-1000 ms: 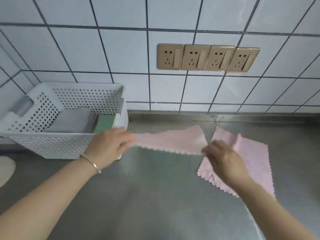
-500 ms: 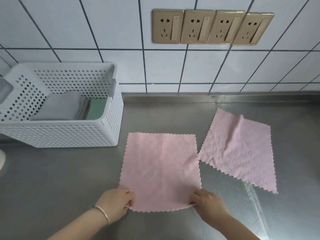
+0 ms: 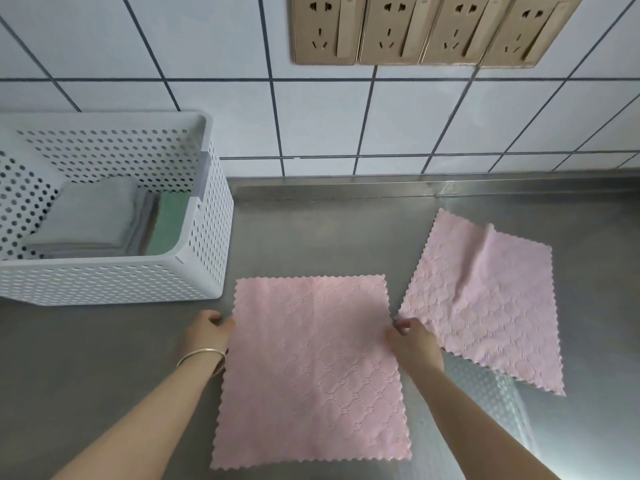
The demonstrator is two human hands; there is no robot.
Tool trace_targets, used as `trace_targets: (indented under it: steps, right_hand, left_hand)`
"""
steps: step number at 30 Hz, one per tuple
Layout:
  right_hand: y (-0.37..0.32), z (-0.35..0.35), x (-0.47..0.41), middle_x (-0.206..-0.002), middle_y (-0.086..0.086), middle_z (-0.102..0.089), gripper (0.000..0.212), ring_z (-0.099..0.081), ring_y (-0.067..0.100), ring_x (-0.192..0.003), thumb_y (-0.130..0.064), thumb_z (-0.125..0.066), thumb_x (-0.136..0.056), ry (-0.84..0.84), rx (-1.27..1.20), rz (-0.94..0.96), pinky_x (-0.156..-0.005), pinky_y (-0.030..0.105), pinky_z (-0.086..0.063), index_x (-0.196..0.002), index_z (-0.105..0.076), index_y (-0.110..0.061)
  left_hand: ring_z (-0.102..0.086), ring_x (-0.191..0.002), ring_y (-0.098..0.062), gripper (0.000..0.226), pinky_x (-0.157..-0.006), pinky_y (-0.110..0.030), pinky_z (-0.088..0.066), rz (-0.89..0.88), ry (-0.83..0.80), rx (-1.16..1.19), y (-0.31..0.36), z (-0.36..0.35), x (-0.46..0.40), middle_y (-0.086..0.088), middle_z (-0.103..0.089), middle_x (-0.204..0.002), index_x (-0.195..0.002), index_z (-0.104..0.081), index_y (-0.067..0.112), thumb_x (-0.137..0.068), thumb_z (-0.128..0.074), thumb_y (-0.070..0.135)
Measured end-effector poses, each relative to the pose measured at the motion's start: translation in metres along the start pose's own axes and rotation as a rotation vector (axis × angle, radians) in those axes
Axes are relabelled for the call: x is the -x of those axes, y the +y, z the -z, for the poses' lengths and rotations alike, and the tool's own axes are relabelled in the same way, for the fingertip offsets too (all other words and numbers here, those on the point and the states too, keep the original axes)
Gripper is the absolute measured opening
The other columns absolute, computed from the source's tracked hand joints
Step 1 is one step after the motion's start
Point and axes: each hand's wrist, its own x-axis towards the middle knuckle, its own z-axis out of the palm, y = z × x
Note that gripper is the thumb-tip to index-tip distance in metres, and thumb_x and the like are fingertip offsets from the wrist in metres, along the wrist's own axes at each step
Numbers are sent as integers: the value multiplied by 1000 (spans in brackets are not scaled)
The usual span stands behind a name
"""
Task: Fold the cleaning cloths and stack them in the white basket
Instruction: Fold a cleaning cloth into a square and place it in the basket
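Your left hand (image 3: 207, 332) and right hand (image 3: 414, 342) each pinched a side of the pink cloth (image 3: 313, 372), flat on the bench (image 3: 311, 237) right of the white basket (image 3: 204, 216). If one side slipped, the fold might have gone crooked.

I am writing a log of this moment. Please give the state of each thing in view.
Near pink cloth: flat, unfolded.
Far pink cloth: unfolded, one ridge.
White basket: upright, holding folded cloths.
Grey folded cloths: stacked in basket.
Left hand: touches near cloth's left edge.
Right hand: pinches its right edge.
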Motion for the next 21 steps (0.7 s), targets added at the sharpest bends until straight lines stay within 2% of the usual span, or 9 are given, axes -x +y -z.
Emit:
trace_targets:
  steps: [2, 4, 8, 12, 14, 17, 19, 21]
  right_hand:
    - [-4, -6, -1, -93, 4, -64, 19, -55, 22, -81, -37, -47, -92, 28, 100, -20, -67, 28, -43, -93, -57, -21]
    - [-5, -9, -1, -93, 4, -64, 21, -53, 23, -81, -39, -47, -93, 72, 138, -28, -67, 28, -41, -91, -57, -21]
    - [-4, -14, -3, -105, 10, -65, 30, -58, 29, -101, -37, -47, -94, 124, 112, -55, -72, 31, -41, -110, -59, -14]
    - [-1, -11, 4, -97, 9, -67, 23, -60, 28, -95, -33, -50, -92, 127, 40, -49, -73, 32, -45, -105, -52, -14]
    - [3, -8, 18, -91, 5, -64, 14, -60, 26, -84, -27, -49, -91, 149, 116, 73, -67, 31, -46, -99, -47, -16]
    - [17, -12, 46, -92, -2, -63, 14, -61, 20, -80, -25, -50, -90, 100, 286, 380, -63, 27, -47, -103, -49, -21]
    - [29, -22, 65, -93, -6, -61, 17, -62, 15, -81, -26, -58, -87, 83, 365, 640, -58, 23, -46, -103, -56, -22]
    - [43, -34, 81, -86, -7, -61, 21, -62, 15, -76, -27, -71, -73, 64, 435, 877, -51, 19, -45, -92, -64, -23]
  left_hand:
    - [-62, -87, -31, 16, -76, -31, -48, 2, -3, -15, 2, -9, -3, -9, -71, -96, -83, -68, 17, -84, -56, 27]
    - [-61, -85, -32, 17, -75, -32, -48, -15, 29, -26, 1, -15, -3, -11, -71, -94, -77, -66, 16, -86, -55, 25]
    - [-60, -94, -35, 20, -76, -31, -44, 3, 57, -60, -2, -20, -5, -15, -68, -101, -91, -68, 12, -89, -51, 23]
    - [-60, -96, -35, 15, -78, -33, -44, -9, 52, -19, 0, -16, 0, -16, -66, -103, -95, -60, 13, -89, -51, 22]
    - [-60, -93, -35, 10, -76, -33, -43, -59, 60, 17, -1, -13, 12, -15, -65, -98, -94, -54, 14, -88, -52, 23]
    - [-62, -85, -31, 4, -74, -35, -50, -295, -26, 18, -6, -15, 48, -6, -64, -87, -85, -50, 18, -85, -54, 20]
    - [-62, -83, -26, 6, -74, -33, -51, -469, -155, -97, -14, -18, 76, 1, -63, -85, -83, -49, 22, -84, -55, 20]
    - [-61, -89, -20, 13, -71, -28, -46, -639, -259, -283, -23, -22, 102, 6, -62, -96, -94, -55, 24, -82, -55, 27]
